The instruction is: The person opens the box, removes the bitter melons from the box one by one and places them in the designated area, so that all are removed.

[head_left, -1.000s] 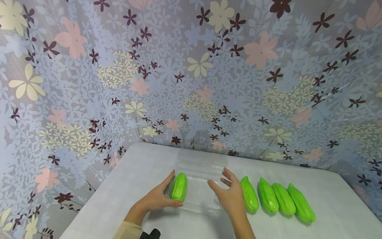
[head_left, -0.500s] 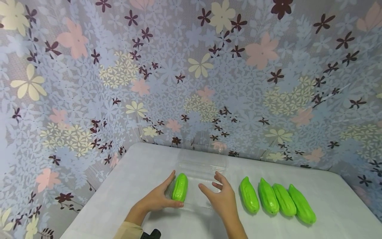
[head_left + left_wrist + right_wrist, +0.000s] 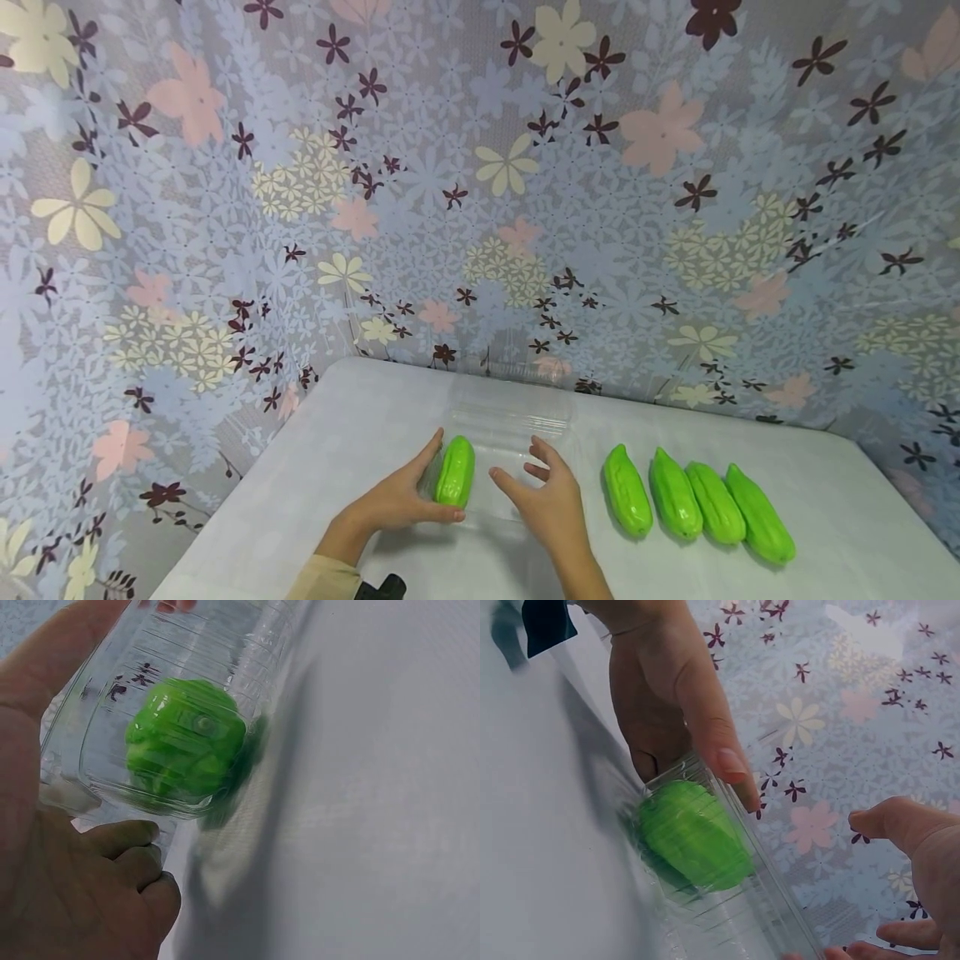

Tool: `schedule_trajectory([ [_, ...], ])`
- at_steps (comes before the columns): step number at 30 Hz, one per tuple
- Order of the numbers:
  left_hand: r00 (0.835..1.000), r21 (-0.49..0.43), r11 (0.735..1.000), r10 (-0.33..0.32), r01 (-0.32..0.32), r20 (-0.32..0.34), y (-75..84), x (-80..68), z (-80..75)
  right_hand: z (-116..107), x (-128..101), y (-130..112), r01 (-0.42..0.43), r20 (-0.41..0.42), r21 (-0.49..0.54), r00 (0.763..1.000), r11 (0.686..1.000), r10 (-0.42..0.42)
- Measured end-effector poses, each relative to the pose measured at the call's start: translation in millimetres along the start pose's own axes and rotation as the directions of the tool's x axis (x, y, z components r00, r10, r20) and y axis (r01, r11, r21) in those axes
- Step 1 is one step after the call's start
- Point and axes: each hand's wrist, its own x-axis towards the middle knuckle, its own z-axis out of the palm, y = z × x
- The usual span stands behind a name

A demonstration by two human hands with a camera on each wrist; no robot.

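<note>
A floral-printed sheet [image 3: 480, 183] of grey, lilac, pink and cream flowers backs the scene, soft and slightly creased, curving down to a white bench [image 3: 825, 517] with a faintly woven cover. On the near middle of the bench lies a clear plastic box [image 3: 510, 425], thin-walled, ribbed and glossy, its lid standing open on the far side. One green gourd [image 3: 455, 472], smooth, waxy and bluntly tapered, lies inside the box along its left wall; four more gourds [image 3: 697, 502] sit in a tight row just right of the box, each touching the next. As the scene lies, one of five is packed and four are left outside. The left hand [image 3: 393, 500] grips the box's left side, thumb along the near edge and fingers curled about the wall beside the gourd. The right hand [image 3: 551, 500] hovers over the box's right half, fingers spread apart and relaxed, holding nothing.
</note>
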Motion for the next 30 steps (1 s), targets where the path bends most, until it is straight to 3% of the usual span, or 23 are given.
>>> schedule_trajectory([
  [30,1.0,-0.023,1.0,-0.003,0.003,0.018,15.7,-1.3,9.7,7.3,-3.0,-0.6,0.053,0.048,-0.027,0.997,0.998,-0.052],
])
